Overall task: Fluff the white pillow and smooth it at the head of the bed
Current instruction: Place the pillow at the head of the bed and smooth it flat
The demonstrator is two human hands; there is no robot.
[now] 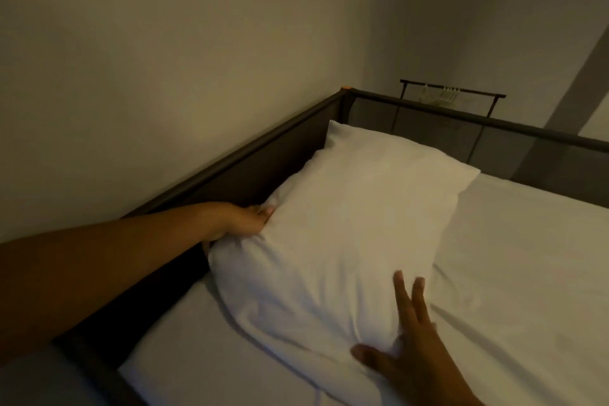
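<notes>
Currently the white pillow (356, 224) lies in the bed's far left corner against the dark bed frame (230, 161), the left hand (244, 219) pinching its left edge and the right hand (408, 343) flat, fingers spread, on its near end, seemingly mid-smoothing; next, press creases flat.

A bedroom: a dark-framed bed (230, 155) with white sheet (527, 257), pillow (346, 214), hangers (445, 96) behind.

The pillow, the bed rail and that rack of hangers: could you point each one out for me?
white pillow (346, 224), head camera view, middle of its top face.
bed rail (230, 160), head camera view, top bar along the wall.
hanger rack (461, 93), head camera view, its horizontal bar beyond the bed.
</notes>
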